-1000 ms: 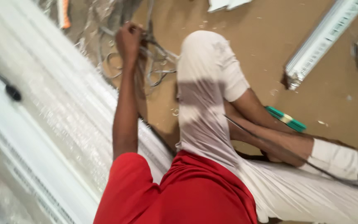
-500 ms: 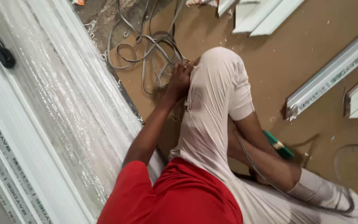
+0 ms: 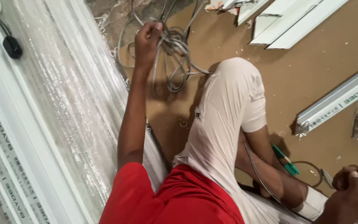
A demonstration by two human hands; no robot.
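At top centre, the left hand (image 3: 146,40) grips a tangled bundle of thin grey cord (image 3: 174,49); at lower right, the right hand (image 3: 355,195) pinches its loose end.

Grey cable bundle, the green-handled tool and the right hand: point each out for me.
grey cable bundle (image 3: 175,45), head view, on the gathered strands beside the left hand (image 3: 146,41).
green-handled tool (image 3: 286,161), head view, on its green handle.
right hand (image 3: 353,195), head view, on the back of the hand.
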